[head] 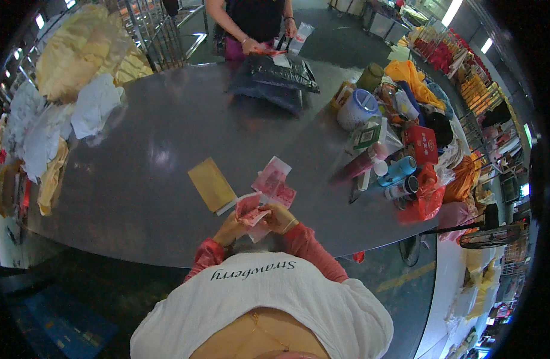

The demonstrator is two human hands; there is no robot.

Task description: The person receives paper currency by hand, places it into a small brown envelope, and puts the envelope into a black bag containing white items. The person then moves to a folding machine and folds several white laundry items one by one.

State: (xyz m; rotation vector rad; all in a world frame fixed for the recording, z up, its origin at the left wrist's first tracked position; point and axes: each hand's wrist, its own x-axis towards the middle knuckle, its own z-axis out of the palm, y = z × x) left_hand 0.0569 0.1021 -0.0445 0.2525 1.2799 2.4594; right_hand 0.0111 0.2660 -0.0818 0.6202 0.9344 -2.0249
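Near the front edge of the dark table, my left hand (229, 228) grips a few pink-red paper slips (249, 204), which look like banknotes or printed forms. My right hand (278, 218) holds the right side of the same bunch, its fingers over the papers. Just beyond my right hand lie more pink sheets (273, 180), spread on the tabletop and overlapping. To the left of these rests a yellow-brown pad or envelope (211, 184) with a white edge showing beneath it. My fingertips are partly hidden by the papers.
Across the table (162, 116) a person (255, 27) handles black plastic bags (275, 80). Bottles (397, 171), a white-and-blue basket (358, 110), a red box (421, 144) and bags crowd the right side. Pale cloth (95, 105) hangs over the left edge. A fan (490, 236) stands at right.
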